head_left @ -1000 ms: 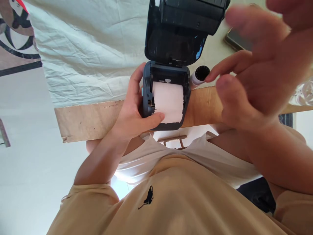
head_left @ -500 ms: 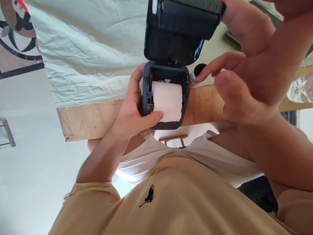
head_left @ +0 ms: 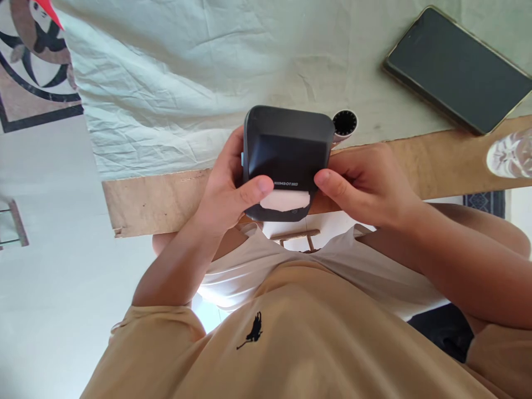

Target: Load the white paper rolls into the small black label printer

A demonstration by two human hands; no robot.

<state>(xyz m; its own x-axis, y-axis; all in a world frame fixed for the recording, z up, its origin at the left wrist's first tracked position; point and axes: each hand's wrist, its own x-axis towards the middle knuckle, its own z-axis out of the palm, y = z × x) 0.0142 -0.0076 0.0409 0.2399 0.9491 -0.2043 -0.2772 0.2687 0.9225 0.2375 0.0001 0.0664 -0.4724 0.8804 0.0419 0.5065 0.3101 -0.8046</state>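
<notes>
Your left hand [head_left: 224, 195] and right hand [head_left: 369, 185] hold the black printer [head_left: 286, 160] at the near edge of the table [head_left: 145, 206]. Its bottom is hidden; only some white paper [head_left: 286, 200] peeks past the lid [head_left: 291, 124].

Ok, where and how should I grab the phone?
Probably across its middle, by both long edges, coming from your side with the right hand once it leaves the printer. The phone lies flat and slanted, one long edge facing you, while the clear plastic object sits near its lower right end.
</notes>
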